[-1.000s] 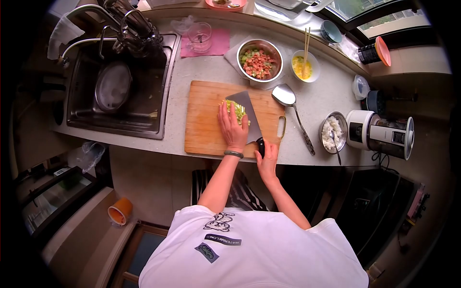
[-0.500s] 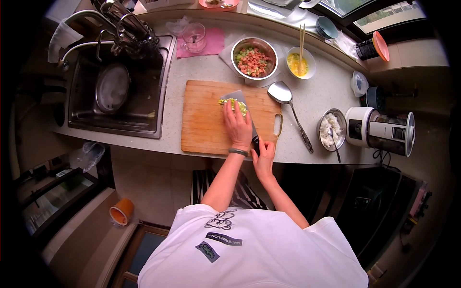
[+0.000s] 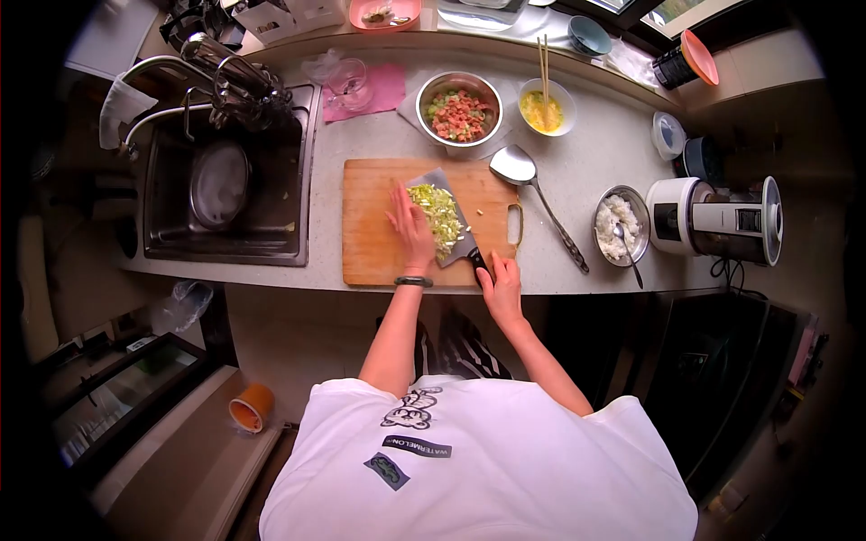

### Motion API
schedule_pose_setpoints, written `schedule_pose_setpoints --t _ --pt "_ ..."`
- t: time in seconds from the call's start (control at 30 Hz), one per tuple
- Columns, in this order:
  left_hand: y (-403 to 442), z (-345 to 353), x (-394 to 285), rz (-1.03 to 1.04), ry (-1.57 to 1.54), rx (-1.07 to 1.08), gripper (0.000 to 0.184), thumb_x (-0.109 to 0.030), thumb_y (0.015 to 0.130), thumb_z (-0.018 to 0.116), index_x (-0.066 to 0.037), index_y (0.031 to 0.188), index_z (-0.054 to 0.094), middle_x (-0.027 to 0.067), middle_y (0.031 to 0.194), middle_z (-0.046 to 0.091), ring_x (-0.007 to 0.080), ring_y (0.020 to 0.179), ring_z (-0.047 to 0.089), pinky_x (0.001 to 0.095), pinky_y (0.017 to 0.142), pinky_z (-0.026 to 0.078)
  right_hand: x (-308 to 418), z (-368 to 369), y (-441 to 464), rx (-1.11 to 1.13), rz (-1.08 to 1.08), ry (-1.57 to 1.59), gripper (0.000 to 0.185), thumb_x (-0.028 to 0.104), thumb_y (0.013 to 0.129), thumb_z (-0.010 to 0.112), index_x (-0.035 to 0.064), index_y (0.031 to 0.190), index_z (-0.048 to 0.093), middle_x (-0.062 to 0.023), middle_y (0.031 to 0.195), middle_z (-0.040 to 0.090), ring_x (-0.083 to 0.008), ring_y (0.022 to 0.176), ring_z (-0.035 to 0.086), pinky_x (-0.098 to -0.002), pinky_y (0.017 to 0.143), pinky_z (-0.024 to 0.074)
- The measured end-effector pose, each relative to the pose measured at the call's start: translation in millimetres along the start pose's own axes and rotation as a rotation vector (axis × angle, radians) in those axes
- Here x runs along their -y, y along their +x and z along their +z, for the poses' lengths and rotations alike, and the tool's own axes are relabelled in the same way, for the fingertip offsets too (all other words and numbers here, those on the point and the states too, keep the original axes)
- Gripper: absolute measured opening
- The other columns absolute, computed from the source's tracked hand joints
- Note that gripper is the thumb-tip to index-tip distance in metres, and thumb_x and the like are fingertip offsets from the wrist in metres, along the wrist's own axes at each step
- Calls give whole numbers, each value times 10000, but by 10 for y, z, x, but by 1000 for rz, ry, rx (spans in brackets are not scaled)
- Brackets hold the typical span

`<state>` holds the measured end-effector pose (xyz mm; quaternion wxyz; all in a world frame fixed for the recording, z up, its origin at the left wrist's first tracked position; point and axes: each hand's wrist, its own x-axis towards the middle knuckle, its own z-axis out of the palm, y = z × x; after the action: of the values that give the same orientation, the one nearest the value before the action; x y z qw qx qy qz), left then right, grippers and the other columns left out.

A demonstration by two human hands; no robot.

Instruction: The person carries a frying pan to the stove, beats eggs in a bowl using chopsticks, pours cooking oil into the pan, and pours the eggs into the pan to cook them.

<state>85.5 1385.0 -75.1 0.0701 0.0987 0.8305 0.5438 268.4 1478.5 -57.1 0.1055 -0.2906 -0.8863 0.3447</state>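
My right hand (image 3: 502, 287) is closed around the black handle of a kitchen knife (image 3: 462, 249), whose wide blade lies flat and low over the wooden cutting board (image 3: 368, 225). A heap of finely chopped pale green vegetable (image 3: 439, 216) covers much of the blade, and I cannot tell how much of it rests on the wood. Along the heap's left side, my left hand (image 3: 413, 236) is on edge, fingers stretched out and holding nothing. A few loose bits lie right of the blade.
Behind the board stand a steel bowl of diced pink and green food (image 3: 460, 77) and a bowl of beaten egg (image 3: 568, 99) with chopsticks. To the right are a spatula (image 3: 514, 165), a bowl of rice (image 3: 618, 219) and a white appliance (image 3: 667, 216). The sink (image 3: 271, 243) is left.
My left hand has moved from on top of the chopped greens to their left side, uncovering a wider heap on the blade. My right hand stays on the knife handle. The camera view has shifted slightly.
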Motion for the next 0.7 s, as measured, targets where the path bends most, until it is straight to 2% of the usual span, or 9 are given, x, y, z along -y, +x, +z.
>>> schedule_pose_setpoints --t 0.03,0.07,0.13,0.17,0.23,0.33,0.47,0.67,0.7 --pt "48 -66 18 -52 -179 -25 734 -561 975 189 -16 1466 211 190 1519 210 311 1429 135 475 1143 58 -7 -24 16 -2 9 35 455 150 815 690 -60 1193 546 -188 976 513 -339 909 511 -394 811 436" --pt "83 -144 36 -51 -174 -15 734 -561 975 189 -16 1466 211 190 1519 210 311 1429 135 475 1143 58 -15 -51 27 -48 -13 14 362 130 845 653 -43 1153 576 -163 903 538 -301 840 549 -373 767 454" --pt "160 -318 -5 -184 -585 -76 843 -645 935 150 15 1458 201 165 1517 234 285 1425 160 446 1154 53 -113 -48 65 -58 11 44 331 111 843 650 -41 1129 582 -160 900 546 -295 816 563 -368 744 464" --pt "206 -397 -14 -181 -582 -71 843 -645 935 150 15 1458 201 165 1517 234 285 1425 160 446 1154 53 -168 -35 110 -65 24 74 301 92 841 646 -39 1105 588 -157 897 554 -289 793 577 -364 721 474" --pt "284 -556 -1 -314 -981 -154 850 -652 930 163 23 1439 249 146 1509 264 249 1409 221 390 1163 83 -139 -44 328 -97 12 77 246 56 822 658 -32 1043 595 -152 884 561 -277 757 591 -356 690 486" --pt "335 -756 -30 -415 -1204 -96 861 -671 919 177 9 1443 250 134 1507 277 253 1409 223 409 1160 74 -125 17 782 -175 -35 74 232 41 774 694 -18 973 592 -156 891 561 -292 770 587 -365 695 486" --pt "350 -902 -122 -479 -1243 -62 844 -670 919 185 -9 1436 281 121 1493 313 243 1397 256 407 1157 92 -97 98 1239 -141 -171 -98 192 53 741 710 9 887 594 -158 888 575 -328 792 586 -396 702 486" --pt "268 -1024 -54 -552 -1332 -36 797 -647 932 193 -28 1411 339 109 1460 376 242 1382 291 415 1141 156 72 78 1149 87 -99 30 102 89 780 674 8 801 613 -170 808 605 -350 789 598 -419 703 483" --pt "249 -1033 -35 -580 -1369 -33 757 -617 947 222 -24 1401 348 101 1435 408 244 1352 338 406 1122 207 125 68 1090 128 -81 79 90 85 784 667 12 797 616 -175 808 605 -362 787 595 -427 699 482"
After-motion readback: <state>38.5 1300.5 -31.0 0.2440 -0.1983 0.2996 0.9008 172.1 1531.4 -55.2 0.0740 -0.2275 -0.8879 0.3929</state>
